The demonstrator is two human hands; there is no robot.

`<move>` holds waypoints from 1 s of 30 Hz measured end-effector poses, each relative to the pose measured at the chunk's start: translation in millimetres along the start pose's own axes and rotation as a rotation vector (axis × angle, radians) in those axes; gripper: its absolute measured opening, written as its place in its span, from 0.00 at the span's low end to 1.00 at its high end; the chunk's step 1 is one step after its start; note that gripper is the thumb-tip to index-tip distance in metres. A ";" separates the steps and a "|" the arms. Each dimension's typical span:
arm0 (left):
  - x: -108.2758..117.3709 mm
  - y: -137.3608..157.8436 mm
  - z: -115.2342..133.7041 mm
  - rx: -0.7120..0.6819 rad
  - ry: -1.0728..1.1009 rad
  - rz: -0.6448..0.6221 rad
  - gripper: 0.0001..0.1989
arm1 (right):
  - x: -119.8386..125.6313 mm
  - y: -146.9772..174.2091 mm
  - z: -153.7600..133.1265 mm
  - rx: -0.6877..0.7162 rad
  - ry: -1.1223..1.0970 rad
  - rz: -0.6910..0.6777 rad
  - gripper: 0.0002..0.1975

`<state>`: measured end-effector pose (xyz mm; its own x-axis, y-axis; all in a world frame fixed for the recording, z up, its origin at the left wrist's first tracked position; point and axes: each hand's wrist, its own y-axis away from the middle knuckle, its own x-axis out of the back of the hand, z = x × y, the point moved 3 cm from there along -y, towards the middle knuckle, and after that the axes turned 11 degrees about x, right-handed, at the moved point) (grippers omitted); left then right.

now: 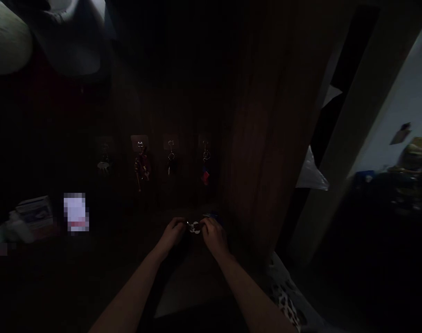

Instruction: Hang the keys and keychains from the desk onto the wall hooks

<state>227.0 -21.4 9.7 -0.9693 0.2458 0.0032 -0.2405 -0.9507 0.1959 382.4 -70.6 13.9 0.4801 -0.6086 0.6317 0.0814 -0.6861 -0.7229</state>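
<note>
Low in the dark wooden compartment, my left hand (pixel 176 229) and my right hand (pixel 212 233) face each other a short way apart. Between them is a small bunch of shiny keys (pixel 196 227), with rounded silvery heads catching the light. My left fingers pinch its left side, and the right fingers close on its other side. Dim light hides the finer details. A small bluish thing (pixel 211 215) shows just behind my right hand.
On the back panel hang key bunches from hooks: reddish keys (pixel 141 166), a dark key (pixel 171 164), a red-and-blue key tag (pixel 205 175) and dim keys (pixel 103 166). A box (pixel 35 215) and white bottle (pixel 20 226) stand left. A wooden side wall (pixel 266 138) rises right.
</note>
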 end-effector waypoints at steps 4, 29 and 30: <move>1.8 14.1 7.6 -0.016 0.169 -0.079 0.18 | 0.6 -0.2 -1.9 0.023 -0.014 0.016 0.14; -0.5 39.5 1.8 0.034 0.364 -0.248 0.19 | -0.3 -2.0 -21.9 0.204 -0.221 0.035 0.07; -0.3 39.7 1.7 0.042 0.372 -0.250 0.19 | -1.0 -1.7 -20.4 0.188 -0.231 0.047 0.07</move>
<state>217.7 -58.9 19.1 -0.8360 0.3751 -0.4004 -0.4747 -0.8604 0.1851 364.0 -76.9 20.2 0.6712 -0.5168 0.5314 0.2044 -0.5601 -0.8028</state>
